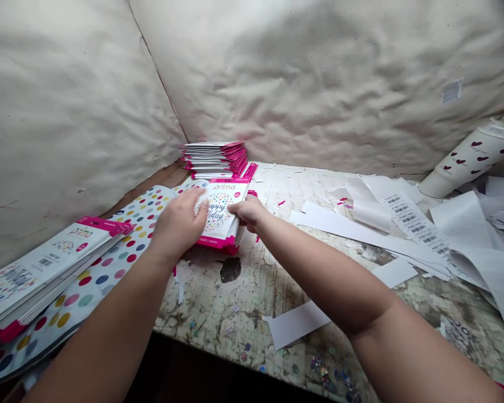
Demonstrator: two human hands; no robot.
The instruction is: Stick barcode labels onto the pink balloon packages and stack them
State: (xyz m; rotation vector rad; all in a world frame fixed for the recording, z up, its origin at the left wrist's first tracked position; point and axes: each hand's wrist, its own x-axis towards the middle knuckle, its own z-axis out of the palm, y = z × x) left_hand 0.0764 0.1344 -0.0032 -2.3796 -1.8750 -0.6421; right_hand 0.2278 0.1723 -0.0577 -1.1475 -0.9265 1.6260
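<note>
A small stack of white cardboard packages with pink ends and "prima Happy Birthday" print lies in front of me on the worn table. My left hand is closed around its left side, the thumb over the top package. At the right edge, my right hand grips it with the thumb on top and the fingers curled under, partly hidden. Just behind stands a taller pile of the same packages. To the left, more of these packages lie fanned on a polka-dot sheet.
White paper strips, a barcode label sheet and crumpled paper cover the right side. A white tumbler with hearts leans at the back right. Wrinkled paper-covered walls close off the back and left. The table has a hole.
</note>
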